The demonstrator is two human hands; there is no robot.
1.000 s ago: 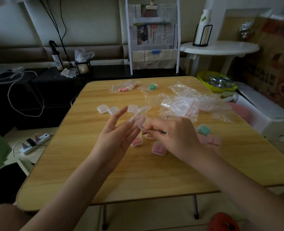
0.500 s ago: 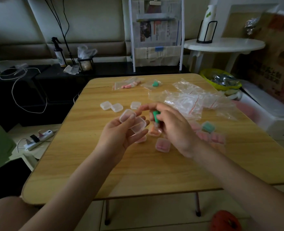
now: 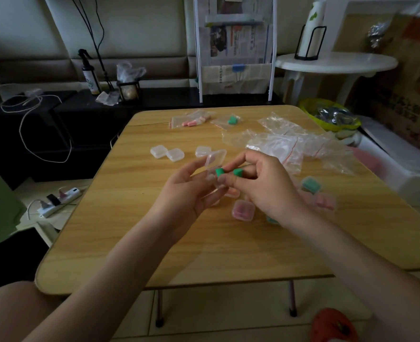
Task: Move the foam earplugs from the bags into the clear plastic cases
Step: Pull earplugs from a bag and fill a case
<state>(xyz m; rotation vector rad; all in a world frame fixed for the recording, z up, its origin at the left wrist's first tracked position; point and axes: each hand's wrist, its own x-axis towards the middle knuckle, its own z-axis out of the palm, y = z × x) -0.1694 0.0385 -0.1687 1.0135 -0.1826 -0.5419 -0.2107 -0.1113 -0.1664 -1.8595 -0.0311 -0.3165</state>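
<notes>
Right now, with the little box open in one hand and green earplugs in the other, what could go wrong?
1. The right hand pinches two green earplugs at once; one could slip and roll off the table.
2. The left hand holds the open clear case only by its fingertips, so pushing plugs in might tip it.
3. Filled cases lie right under the hands and could get knocked.

2 green earplugs at open clear case, above table.
</notes>
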